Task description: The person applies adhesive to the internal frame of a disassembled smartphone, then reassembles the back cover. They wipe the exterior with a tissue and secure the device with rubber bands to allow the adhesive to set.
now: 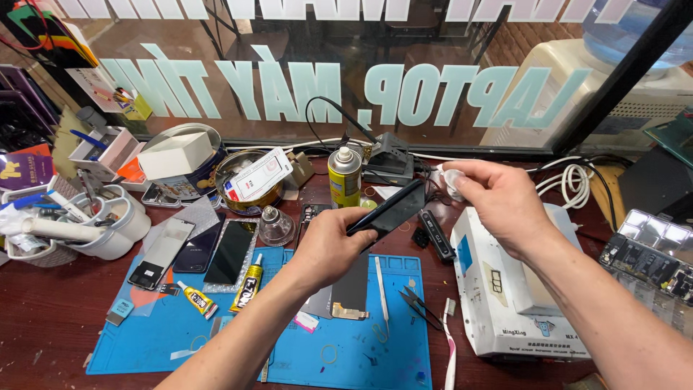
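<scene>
My left hand (333, 245) grips a black smartphone (390, 209) by its lower end and holds it tilted up above the blue work mat (144, 339). My right hand (498, 202) is raised to the right of the phone's top end, with its fingers pinched on a small crumpled clear piece (453, 179), like film or plastic. Under the left hand, a grey flat panel (346, 292) lies on the mat.
A yellow spray can (344, 175) stands behind the phone. Phone screens (232, 251), glue tubes (249, 284), tweezers (381, 287) and cutters (419, 307) lie on the mat. A white machine (505, 303) sits at right, a parts tray (653, 253) beyond. Cups and boxes crowd the left.
</scene>
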